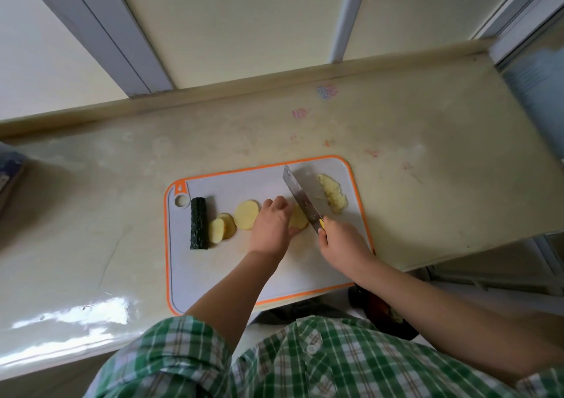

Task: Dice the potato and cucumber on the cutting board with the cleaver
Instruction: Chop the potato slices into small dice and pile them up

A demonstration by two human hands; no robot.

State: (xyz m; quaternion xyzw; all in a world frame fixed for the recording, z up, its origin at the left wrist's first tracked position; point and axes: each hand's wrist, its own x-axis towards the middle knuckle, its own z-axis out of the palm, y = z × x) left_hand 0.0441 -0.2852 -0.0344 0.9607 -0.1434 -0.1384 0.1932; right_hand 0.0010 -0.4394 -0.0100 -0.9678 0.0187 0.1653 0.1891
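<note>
Potato piece (298, 220) pinned under my fingers, cleaver (300, 197) set on it!

Far out left of my left fingers the cucumber (199, 223) lies whole on the cutting board (213, 275), and three loose potato rounds (246, 214) sit between it and my knuckles. My left hand (271, 226) has its fingers curled down over the potato piece, thumb tucked against its near edge, holding it to the board. Just right of those fingertips the cleaver stands edge-down on that piece, its blade angled away from me. My right hand (343, 242) is wrapped tight round the yellow handle, fingers fully closed. Beyond the blade, up and right of my right fingers, the diced potato (332, 194) is heaped by the board's right edge.
</note>
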